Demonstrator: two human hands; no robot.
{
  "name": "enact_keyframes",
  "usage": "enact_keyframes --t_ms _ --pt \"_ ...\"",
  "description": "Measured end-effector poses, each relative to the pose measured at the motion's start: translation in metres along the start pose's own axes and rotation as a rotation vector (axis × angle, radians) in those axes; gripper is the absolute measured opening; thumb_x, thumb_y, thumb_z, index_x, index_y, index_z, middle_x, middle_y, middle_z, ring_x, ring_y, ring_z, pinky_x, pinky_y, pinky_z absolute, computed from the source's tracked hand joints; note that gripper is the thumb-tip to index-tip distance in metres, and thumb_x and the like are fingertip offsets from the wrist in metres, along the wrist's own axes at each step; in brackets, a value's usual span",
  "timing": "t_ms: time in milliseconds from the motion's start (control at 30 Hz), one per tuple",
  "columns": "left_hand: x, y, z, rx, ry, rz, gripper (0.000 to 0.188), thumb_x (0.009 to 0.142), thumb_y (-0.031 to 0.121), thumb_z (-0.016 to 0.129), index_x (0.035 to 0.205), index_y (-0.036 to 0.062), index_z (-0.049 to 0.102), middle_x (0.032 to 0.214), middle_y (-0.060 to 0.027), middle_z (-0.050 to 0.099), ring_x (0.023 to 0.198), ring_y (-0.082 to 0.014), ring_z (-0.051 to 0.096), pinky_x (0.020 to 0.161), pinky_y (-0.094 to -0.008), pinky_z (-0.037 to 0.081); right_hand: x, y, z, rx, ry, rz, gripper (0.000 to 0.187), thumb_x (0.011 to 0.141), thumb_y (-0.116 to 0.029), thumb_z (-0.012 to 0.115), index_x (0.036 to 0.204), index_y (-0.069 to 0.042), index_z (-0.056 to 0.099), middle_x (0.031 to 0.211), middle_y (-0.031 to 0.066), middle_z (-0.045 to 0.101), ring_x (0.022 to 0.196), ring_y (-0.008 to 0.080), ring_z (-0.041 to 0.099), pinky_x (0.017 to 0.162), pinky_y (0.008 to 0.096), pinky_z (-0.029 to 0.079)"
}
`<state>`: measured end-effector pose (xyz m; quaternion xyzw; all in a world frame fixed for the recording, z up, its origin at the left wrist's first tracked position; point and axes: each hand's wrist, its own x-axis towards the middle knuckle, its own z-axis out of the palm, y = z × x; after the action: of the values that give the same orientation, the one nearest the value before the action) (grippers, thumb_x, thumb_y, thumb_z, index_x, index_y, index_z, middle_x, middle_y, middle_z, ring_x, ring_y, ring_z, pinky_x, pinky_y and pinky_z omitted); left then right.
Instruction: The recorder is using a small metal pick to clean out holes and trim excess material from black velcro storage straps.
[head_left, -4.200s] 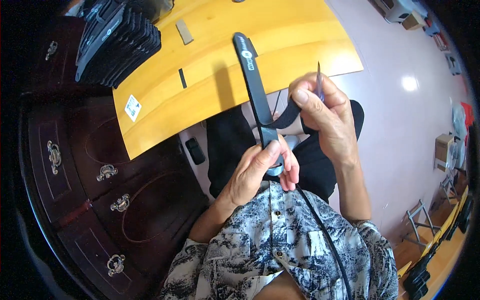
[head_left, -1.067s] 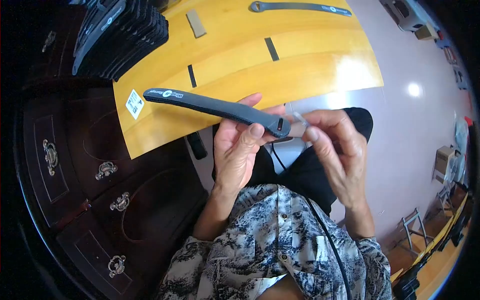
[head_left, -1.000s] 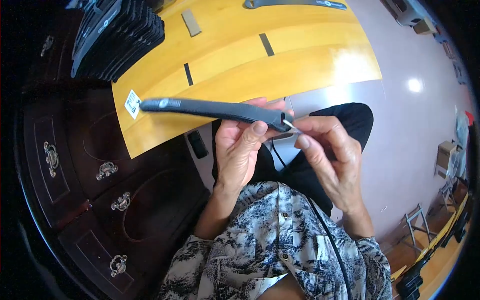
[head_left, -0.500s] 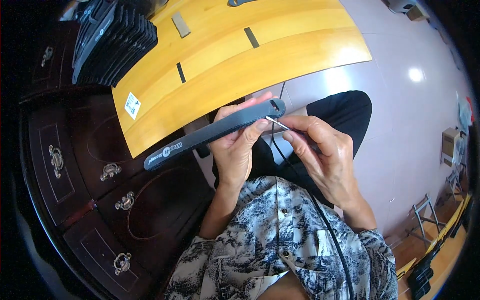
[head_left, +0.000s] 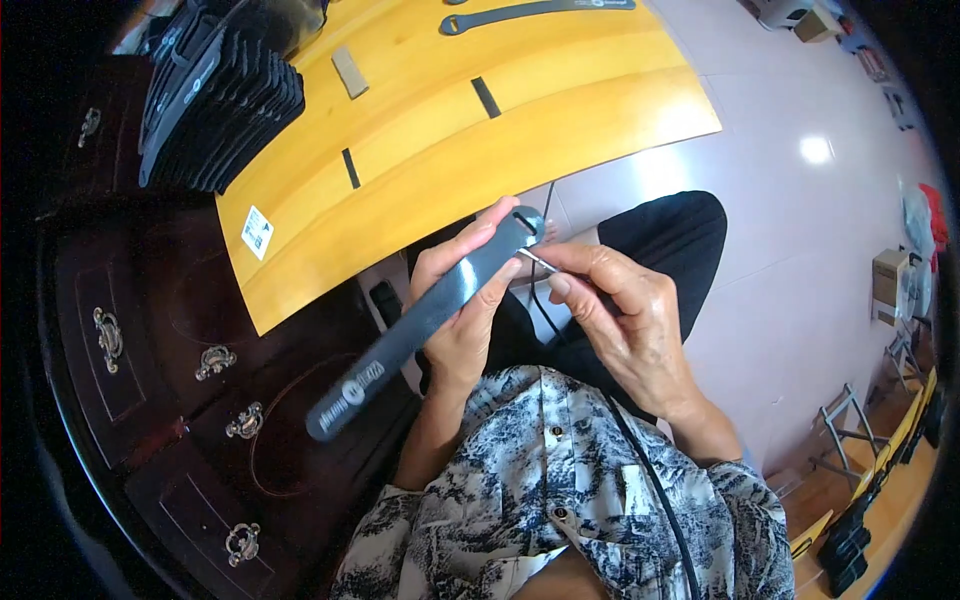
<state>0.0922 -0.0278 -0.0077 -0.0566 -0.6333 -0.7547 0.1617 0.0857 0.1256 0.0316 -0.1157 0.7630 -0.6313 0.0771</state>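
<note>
My left hand (head_left: 460, 345) grips a long dark grey strap (head_left: 400, 343) above my lap, its fingers behind the strap and its thumb along the near edge. The strap's rounded end with a slot points up and away; the printed end hangs toward the lower left. Pinched in my right hand (head_left: 635, 325) is a slim tool with a pale metal tip (head_left: 537, 260). That tip meets the strap's edge just below the slot. My fingers hide the rest of the tool, so its exact kind does not show.
On the yellow wooden table (head_left: 420, 190) are a stack of black straps (head_left: 235, 110), another grey strap (head_left: 540, 12), a tan strip (head_left: 350, 73) and two black strips (head_left: 486, 97). Dark drawers (head_left: 200, 500) stand at the left. A black cable (head_left: 655, 475) runs down my shirt.
The strap has tilted more steeply, its printed end swinging down. Both hands have shifted slightly left and the tool still meets its edge. More of the strap at the table's far side shows.
</note>
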Motion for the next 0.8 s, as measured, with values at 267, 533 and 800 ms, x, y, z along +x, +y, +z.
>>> enact_keyframes --t_ms 267,533,800 --pt "0.004 0.007 0.015 0.386 -0.068 0.196 0.032 0.082 -0.011 0.058 0.111 -0.0009 0.047 0.120 -0.0331 0.053 0.113 -0.0385 0.055 0.097 -0.0472 0.044 -0.004 -0.002 -0.006 -0.274 0.182 -0.198 0.027 0.082 0.000 0.059 0.108 -0.003 0.062 0.087 0.0150 0.064 0.074 0.0280 0.065 0.061 0.0350 0.053" --pt "0.000 -0.002 0.005 0.554 -0.039 0.354 0.028 0.087 -0.007 0.054 0.112 0.0005 0.045 0.121 -0.0279 0.052 0.109 -0.0383 0.056 0.088 -0.0431 0.052 -0.005 0.014 0.023 0.344 0.126 0.019 0.027 0.096 -0.016 0.051 0.116 0.001 0.058 0.086 0.0055 0.061 0.069 0.0106 0.056 0.061 0.0251 0.048" --pt "0.021 0.010 0.002 0.611 -0.116 0.419 0.026 0.089 0.002 0.057 0.112 0.0012 0.046 0.116 -0.0262 0.057 0.106 -0.0384 0.059 0.086 -0.0417 0.053 0.005 -0.001 0.003 -0.318 0.239 -0.339 0.030 0.088 -0.012 0.060 0.118 -0.009 0.059 0.076 0.0034 0.057 0.062 0.0155 0.058 0.052 0.0282 0.047"
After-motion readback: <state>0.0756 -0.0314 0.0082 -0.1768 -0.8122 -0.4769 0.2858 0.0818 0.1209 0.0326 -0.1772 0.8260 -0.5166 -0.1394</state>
